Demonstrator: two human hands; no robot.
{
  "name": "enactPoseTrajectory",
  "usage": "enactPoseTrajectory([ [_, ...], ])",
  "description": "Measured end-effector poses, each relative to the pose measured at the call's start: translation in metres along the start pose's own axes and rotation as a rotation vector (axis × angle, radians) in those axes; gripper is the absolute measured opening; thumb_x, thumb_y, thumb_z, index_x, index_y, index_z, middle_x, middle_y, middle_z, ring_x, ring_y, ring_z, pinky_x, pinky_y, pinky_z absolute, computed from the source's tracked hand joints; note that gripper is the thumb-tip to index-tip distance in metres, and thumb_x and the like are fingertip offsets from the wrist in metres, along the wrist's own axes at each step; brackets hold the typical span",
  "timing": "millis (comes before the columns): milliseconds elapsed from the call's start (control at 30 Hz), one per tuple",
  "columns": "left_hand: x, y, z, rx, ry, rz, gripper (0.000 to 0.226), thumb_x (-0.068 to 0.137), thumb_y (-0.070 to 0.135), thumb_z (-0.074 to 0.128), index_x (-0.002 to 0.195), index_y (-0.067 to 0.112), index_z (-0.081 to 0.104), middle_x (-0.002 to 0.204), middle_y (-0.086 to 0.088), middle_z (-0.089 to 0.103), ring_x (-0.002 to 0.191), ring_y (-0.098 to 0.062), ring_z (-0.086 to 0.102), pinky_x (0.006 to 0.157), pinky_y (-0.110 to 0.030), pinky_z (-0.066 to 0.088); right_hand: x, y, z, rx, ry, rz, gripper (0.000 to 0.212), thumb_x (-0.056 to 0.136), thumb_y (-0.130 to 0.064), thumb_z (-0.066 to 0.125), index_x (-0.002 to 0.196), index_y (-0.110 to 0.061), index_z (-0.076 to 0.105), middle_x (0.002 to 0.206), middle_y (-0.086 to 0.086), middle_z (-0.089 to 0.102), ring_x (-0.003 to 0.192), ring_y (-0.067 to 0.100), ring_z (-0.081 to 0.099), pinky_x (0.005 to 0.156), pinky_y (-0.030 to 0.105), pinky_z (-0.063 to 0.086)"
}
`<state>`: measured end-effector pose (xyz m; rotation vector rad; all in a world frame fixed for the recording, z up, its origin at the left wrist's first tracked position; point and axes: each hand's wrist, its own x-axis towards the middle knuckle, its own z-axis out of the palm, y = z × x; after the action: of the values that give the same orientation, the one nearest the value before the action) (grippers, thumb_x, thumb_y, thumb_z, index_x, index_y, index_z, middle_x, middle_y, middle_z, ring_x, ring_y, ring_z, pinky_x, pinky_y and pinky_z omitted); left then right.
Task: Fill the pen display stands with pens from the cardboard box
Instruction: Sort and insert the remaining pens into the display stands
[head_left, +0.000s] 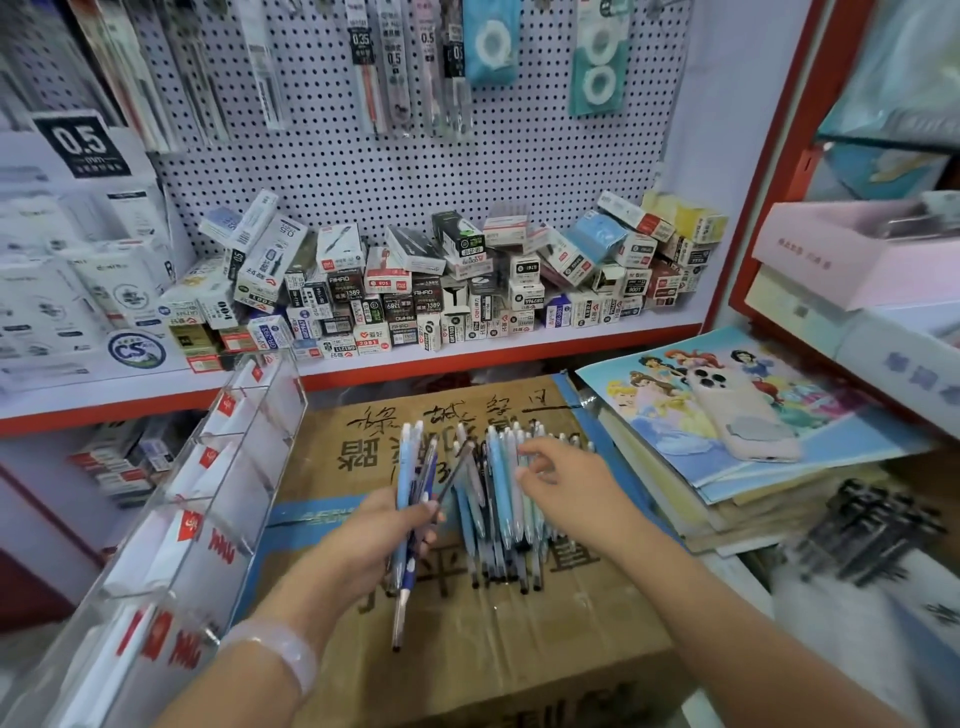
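Note:
A closed brown cardboard box (363, 467) lies in front of me with a pile of blue, white and dark pens (498, 499) spread on its top. My left hand (379, 540) grips a small bundle of pens (413, 499), their tips pointing down toward me. My right hand (566, 478) hovers over the right side of the pile with fingers spread, touching the pens' upper ends. A clear acrylic pen display stand (208, 493) with several compartments and red-printed cards leans at the left of the box.
A red-edged shelf (467, 358) behind the box carries several small pen refill boxes under a pegboard. At the right, a phone (737, 410) lies on a stack of cartoon folders. Black pens (862, 525) lie lower right.

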<state>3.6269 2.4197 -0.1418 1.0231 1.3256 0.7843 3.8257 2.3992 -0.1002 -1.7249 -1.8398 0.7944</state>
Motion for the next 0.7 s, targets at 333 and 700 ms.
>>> enactPoseTrajectory([
  [333,-0.086,0.017,0.033,-0.154,-0.129,0.145,0.011,0.088,0.000,0.053,0.097,0.003,0.059,0.069,-0.007,0.069,0.051,-0.010,0.056,0.046,-0.018,0.047,-0.035,-0.025,0.003,0.622,0.126,0.157,0.022,0.095,-0.020,0.051,0.078,-0.012,0.063,0.072,0.002,0.062,0.063,0.008,0.058,0.062,0.019,0.053],
  [700,-0.113,0.023,0.070,-0.125,-0.114,0.145,0.010,0.094,0.008,0.047,0.096,0.002,0.055,0.067,-0.011,0.068,0.046,-0.017,0.060,0.044,-0.023,0.051,-0.087,0.013,-0.081,0.926,0.417,0.235,0.017,0.095,-0.013,0.053,0.105,0.001,0.056,0.078,0.013,0.063,0.063,0.016,0.063,0.058,0.018,0.056],
])
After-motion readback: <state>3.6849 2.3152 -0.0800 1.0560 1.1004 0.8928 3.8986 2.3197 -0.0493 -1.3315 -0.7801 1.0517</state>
